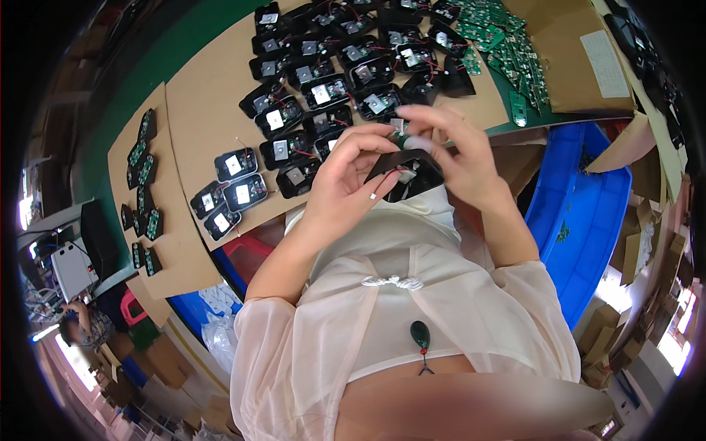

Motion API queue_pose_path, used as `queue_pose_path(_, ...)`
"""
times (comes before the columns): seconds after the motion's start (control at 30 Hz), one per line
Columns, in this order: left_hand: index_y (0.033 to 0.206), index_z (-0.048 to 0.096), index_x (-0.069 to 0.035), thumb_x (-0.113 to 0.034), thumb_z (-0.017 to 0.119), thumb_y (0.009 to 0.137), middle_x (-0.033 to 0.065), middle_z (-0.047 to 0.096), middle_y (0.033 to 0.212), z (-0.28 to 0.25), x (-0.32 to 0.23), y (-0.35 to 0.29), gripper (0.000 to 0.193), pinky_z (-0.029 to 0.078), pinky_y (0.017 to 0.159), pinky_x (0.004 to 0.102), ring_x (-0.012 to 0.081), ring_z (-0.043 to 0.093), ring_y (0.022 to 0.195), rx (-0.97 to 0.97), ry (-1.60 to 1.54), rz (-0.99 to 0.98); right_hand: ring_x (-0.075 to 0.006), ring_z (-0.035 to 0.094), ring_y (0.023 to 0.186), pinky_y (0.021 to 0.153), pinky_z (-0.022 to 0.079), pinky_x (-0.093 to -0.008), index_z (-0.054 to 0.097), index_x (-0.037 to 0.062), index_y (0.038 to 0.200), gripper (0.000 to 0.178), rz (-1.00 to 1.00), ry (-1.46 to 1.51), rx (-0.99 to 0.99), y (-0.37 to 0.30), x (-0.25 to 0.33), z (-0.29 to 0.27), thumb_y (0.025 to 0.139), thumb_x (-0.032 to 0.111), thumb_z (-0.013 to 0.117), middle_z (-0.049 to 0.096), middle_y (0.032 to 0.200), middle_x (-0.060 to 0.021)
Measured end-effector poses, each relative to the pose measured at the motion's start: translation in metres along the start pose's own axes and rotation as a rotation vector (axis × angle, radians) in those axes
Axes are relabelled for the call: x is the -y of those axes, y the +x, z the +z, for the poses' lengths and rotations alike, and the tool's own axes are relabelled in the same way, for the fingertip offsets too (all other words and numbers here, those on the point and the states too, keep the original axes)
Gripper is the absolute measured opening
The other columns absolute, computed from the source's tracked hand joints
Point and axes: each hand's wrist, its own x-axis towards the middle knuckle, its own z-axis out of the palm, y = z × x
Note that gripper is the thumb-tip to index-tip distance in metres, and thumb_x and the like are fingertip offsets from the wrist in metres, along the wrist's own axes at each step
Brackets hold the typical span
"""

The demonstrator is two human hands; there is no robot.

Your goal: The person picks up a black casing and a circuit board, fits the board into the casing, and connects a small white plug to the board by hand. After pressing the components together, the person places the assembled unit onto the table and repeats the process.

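black case (397,160), seemingly unfinished: left hand (342,176) closed round it; right hand (469,160) half-curled, hold unclear. likely pending: green boards (511,59).

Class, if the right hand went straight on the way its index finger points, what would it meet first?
Probably the open black housing just up-left of the right hand; depth is unclear, so the hand might pass above.

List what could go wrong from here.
The small white connector, dangling on thin red wires from the black plastic housing in the left hand, might snag and strain them. The single green circuit board near the green tabletop's edge could get knocked off.
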Motion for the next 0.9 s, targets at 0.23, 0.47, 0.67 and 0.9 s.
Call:
queue_pose_path(0.23, 0.102, 0.048, 0.002, 0.007, 0.056, 0.079, 0.0059, 0.051, 0.101, -0.015, 0.000, -0.014, 0.025, 0.044, 0.080, 0.0228, 0.0124, 0.054, 0.094, -0.186, -0.100, -0.125, -0.0053, 0.051, 0.067, 0.054, 0.041, -0.0183, 0.049, 0.0018, 0.106, 0.019, 0.377, 0.349, -0.063, -0.015, 0.000, 0.032, 0.087, 0.005, 0.049, 0.057, 0.083, -0.0030)
queue_pose_path(0.47, 0.095, 0.044, 0.001, 0.004, 0.056, 0.081, 0.0040, 0.052, 0.089, -0.020, 0.004, -0.025, 0.019, 0.044, 0.069, 0.0190, 0.0070, 0.054, 0.081, -0.282, -0.201, -0.148, -0.0049, 0.049, 0.059, 0.051, 0.038, -0.0170, 0.050, 0.0011, 0.099, 0.014, 0.441, 0.413, -0.272, -0.020, 0.002, 0.043, 0.086, 0.005, 0.052, 0.057, 0.078, -0.0039)
queue_pose_path(0.67, 0.094, 0.042, -0.001, -0.004, 0.054, 0.084, 0.0050, 0.054, 0.084, -0.034, 0.018, -0.026, 0.015, 0.047, 0.059, 0.0217, 0.0090, 0.054, 0.076, -0.352, 0.039, -0.137, -0.0088, 0.052, 0.064, 0.056, 0.043, -0.0191, 0.046, -0.0022, 0.101, 0.018, 0.033, 0.202, -0.215, -0.035, 0.025, 0.047, 0.084, 0.001, 0.053, 0.056, 0.089, -0.0094)
queue_pose_path(0.9, 0.094, 0.044, -0.003, 0.003, 0.054, 0.080, 0.0027, 0.052, 0.085, -0.033, 0.014, -0.031, 0.019, 0.043, 0.063, 0.0193, 0.0068, 0.052, 0.076, -0.383, -0.012, -0.108, -0.0088, 0.051, 0.065, 0.055, 0.042, -0.0196, 0.037, 0.0003, 0.105, 0.025, 0.184, 0.470, -0.132, -0.022, 0.041, 0.061, 0.086, 0.002, 0.051, 0.055, 0.086, -0.0094)
